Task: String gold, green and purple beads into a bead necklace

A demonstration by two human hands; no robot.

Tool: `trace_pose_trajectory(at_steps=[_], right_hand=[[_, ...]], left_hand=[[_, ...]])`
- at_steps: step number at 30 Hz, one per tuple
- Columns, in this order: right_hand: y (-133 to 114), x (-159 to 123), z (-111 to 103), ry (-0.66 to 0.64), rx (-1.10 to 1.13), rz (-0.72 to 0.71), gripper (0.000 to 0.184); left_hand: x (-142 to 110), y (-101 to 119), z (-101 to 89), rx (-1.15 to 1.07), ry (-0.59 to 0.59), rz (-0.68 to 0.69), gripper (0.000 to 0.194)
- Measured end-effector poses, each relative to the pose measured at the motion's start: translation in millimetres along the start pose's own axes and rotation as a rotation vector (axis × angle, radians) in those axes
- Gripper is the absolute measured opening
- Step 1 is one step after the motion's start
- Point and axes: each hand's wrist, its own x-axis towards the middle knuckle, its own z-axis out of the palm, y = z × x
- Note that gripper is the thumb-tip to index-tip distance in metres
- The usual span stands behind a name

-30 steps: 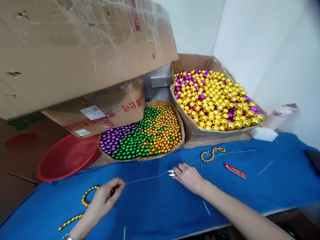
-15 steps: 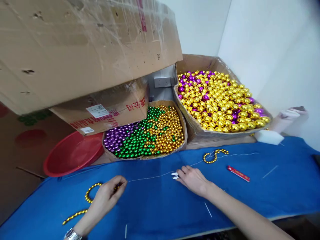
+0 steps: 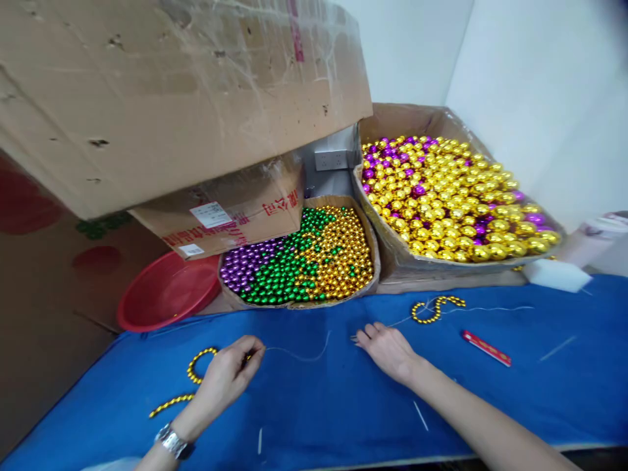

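Note:
My left hand [image 3: 230, 369], with a metal watch on its wrist, pinches a string of gold beads [image 3: 191, 370]. Part of that string curves out behind the hand, and a straight gold stretch [image 3: 171, 404] shows by the wrist. From my left fingertips a thin pale thread [image 3: 299, 358] runs right and curls up to a loose end. My right hand [image 3: 387, 350] is closed around small thread snips [image 3: 354, 339], whose tips poke out leftward. Beyond it, another gold bead string [image 3: 450, 301] lies in an S shape with its thread trailing both ways.
Behind the blue cloth [image 3: 314, 418] stands a box of purple, green and gold beads [image 3: 294, 268], beside a larger box of gold and purple balls [image 3: 451, 203]. Big cartons [image 3: 196, 98] overhang the left. A red basin [image 3: 169, 291] and a red utility-knife-like strip [image 3: 487, 348] are nearby.
The thread that stretched between my hands is now cut, its left part curling loose. The snips' blades, spread before, have come together. The view has shifted slightly left.

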Motion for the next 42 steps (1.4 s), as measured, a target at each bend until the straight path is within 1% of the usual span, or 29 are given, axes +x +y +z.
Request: trace_pose_trajectory(at_steps=[2, 4, 6, 8, 10, 12, 15, 17, 20, 21, 22, 23, 24, 25, 27, 29, 31, 33, 35, 37, 38, 40, 42], right_hand=[[8.0, -4.1, 3.4, 0.019, 0.043, 0.013, 0.02], [22.7, -9.9, 6.6, 0.048, 0.093, 0.035, 0.025], [41.7, -14.7, 11.0, 0.056, 0.165, 0.022, 0.03], [60.4, -16.6, 17.0, 0.045, 0.23, 0.008, 0.034], [74.2, -15.3, 23.6, 0.024, 0.285, -0.028, 0.027], [81.1, -11.6, 29.2, 0.006, 0.329, -0.061, 0.019], [78.2, -5.8, 30.0, -0.003, 0.375, -0.063, 0.019], [69.2, -6.2, 21.5, 0.006, 0.398, -0.028, 0.018], [48.6, -17.2, -5.3, 0.013, 0.442, 0.023, 0.016], [40.0, -23.8, -16.5, 0.014, 0.462, 0.023, 0.014], [30.6, -31.8, -28.1, 0.008, 0.486, 0.008, 0.011], [20.7, -41.2, -39.6, -0.004, 0.514, -0.017, 0.008], [10.8, -52.3, -50.8, -0.013, 0.545, -0.043, 0.006], [1.6, -65.0, -61.4, -0.03, 0.578, -0.068, 0.007], [-11.7, -94.8, -79.9, -0.047, 0.643, -0.071, 0.009], [-14.9, -129.1, -94.3, -0.083, 0.814, -0.013, 0.013], [-8.4, -166.1, -104.2, -0.132, 0.988, 0.126, 0.013], [4.1, -204.2, -109.3, -0.149, 1.052, 0.315, 0.01], [18.5, -241.6, -108.7, -0.144, 1.136, 0.462, 0.012], [32.7, -275.9, -101.2, -0.091, 1.226, 0.554, 0.02], [39.4, -291.3, -94.7, -0.054, 1.228, 0.585, 0.024], [51.5, -317.7, -77.9, -0.029, 1.116, 0.626, 0.028], [60.7, -336.8, -59.0, -0.063, 0.929, 0.64, 0.028]], left_hand=[[-3.2, 2.8, 0.3, 0.126, 0.035, 0.028, 0.023], [-7.0, 6.7, 5.6, 0.286, 0.061, 0.05, 0.024], [-9.6, 12.5, 16.7, 0.399, 0.05, 0.065, 0.022], [-9.1, 19.2, 32.2, 0.436, 0.004, 0.085, 0.015], [-5.3, 24.1, 48.0, 0.464, -0.038, 0.091, 0.012], [0.0, 24.5, 59.7, 0.487, -0.058, 0.067, 0.013], [4.9, 19.9, 65.9, 0.5, -0.05, 0.026, 0.009], [6.4, 18.9, 64.8, 0.484, -0.022, 0.026, 0.01], [14.9, 29.0, 62.0, 0.402, 0.038, 0.087, 0.022], [20.7, 37.1, 61.7, 0.325, 0.058, 0.126, 0.024], [27.7, 48.2, 61.8, 0.161, 0.074, 0.164, 0.025], [35.3, 62.9, 62.4, -0.015, 0.066, 0.197, 0.026], [42.9, 80.9, 63.5, -0.192, 0.027, 0.232, 0.027], [50.0, 101.6, 65.5, -0.348, -0.035, 0.27, 0.028], [61.9, 147.3, 73.3, -0.555, -0.203, 0.373, 0.03], [71.2, 190.1, 88.2, -0.639, -0.395, 0.503, 0.034], [78.0, 222.4, 108.9, -0.614, -0.547, 0.636, 0.036], [82.1, 242.4, 130.8, -0.53, -0.62, 0.736, 0.035], [83.9, 253.6, 149.5, -0.463, -0.647, 0.799, 0.029], [84.2, 260.8, 163.3, -0.44, -0.667, 0.834, 0.024], [84.0, 264.3, 168.7, -0.429, -0.672, 0.845, 0.023], [82.6, 272.1, 178.3, -0.4, -0.674, 0.856, 0.025], [79.8, 280.9, 187.6, -0.367, -0.672, 0.858, 0.026]])
